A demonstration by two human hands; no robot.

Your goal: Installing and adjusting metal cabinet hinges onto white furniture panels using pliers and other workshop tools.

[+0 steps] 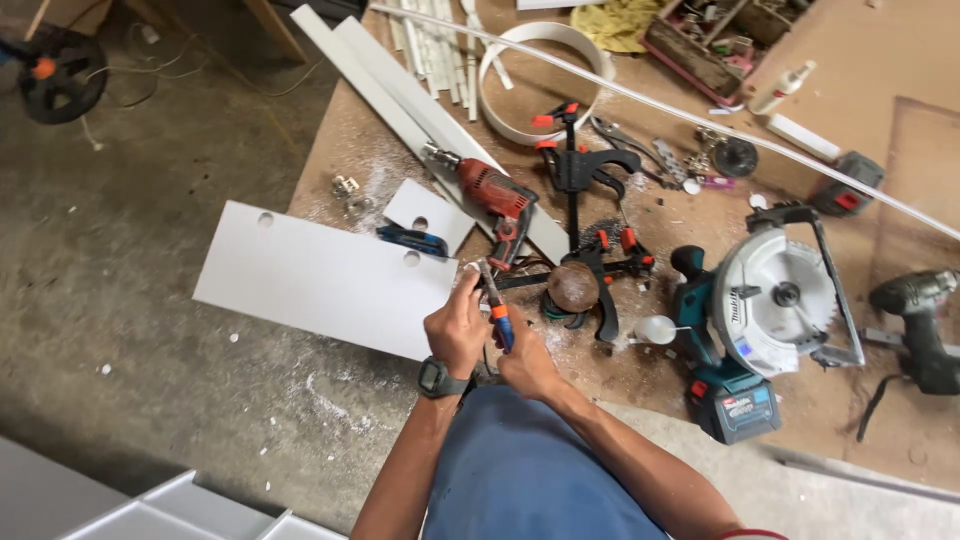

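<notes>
My left hand, with a dark wristwatch on the wrist, pinches a small pale part at the corner of a white board with round holes. My right hand grips a screwdriver with a blue and orange handle, its metal shaft pointing up toward the left fingertips. Both hands meet over the board's right edge, just in front of a red power drill.
Black bar clamps with orange parts lie beyond the hands. A teal circular saw sits to the right, another drill at far right. White strips, a white ring and a parts tray lie at the back.
</notes>
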